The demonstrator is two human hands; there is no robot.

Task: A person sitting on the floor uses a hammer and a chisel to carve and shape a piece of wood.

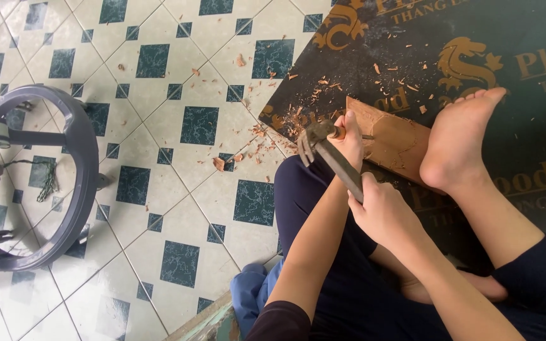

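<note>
I see the wooden block [394, 144], a reddish-brown carved piece, lying on the black printed board [526, 120] and pinned there by a bare foot [459, 142] that presses on the block's right end. At the block's near left edge my left hand [352, 140] is wrapped tight around a chisel [366, 136]; only a short dark length of its shaft shows past the knuckles, pointing into the block, and the fingers are curled fully closed on it. Just nearer to me than the block, my right hand [383, 211] is fisted around the lower handle of a claw hammer [331, 155], fingers fully closed, with the metal head raised just left of the block and sitting right by the left hand's knuckles; I cannot tell whether the head is touching the chisel's end. Wood chips [314, 95] lie scattered beyond and to the left of the block, thick on the board's corner and thinning out onto the tiled floor [159, 126], which is white with dark green squares. On my side of the block are my dark trouser legs, and a crumpled blue cloth [253, 293] lies on the floor below them. Far to the left of the block stands a rounded grey plastic frame [83, 164] on the tiles, with a bit of dark cord inside it.
</note>
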